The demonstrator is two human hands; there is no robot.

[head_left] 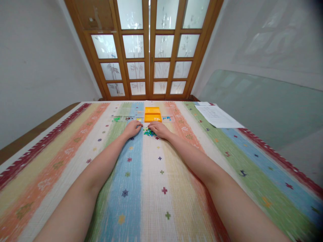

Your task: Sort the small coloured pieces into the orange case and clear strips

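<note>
A small heap of tiny blue, green and pale pieces [149,132] lies on the striped cloth between my hands. My left hand [133,129] rests just left of the heap, fingers curled and pressed together; anything inside them is too small to make out. At the heap's upper right edge, my right hand [159,129] has its fingers bent together over the pieces, and its fingertips hide what they may hold. Just beyond both hands stands an open yellow box [152,109] with a few pale pieces in its near part.
Clear divided boxes flank the yellow one: the left clear box [121,111] holds green, dark and yellow pieces, the right clear box [171,111] blue ones. Printed sheets [217,116] lie at the right. A patterned tablecloth [153,201] covers the table; glazed wooden doors [148,47] stand behind.
</note>
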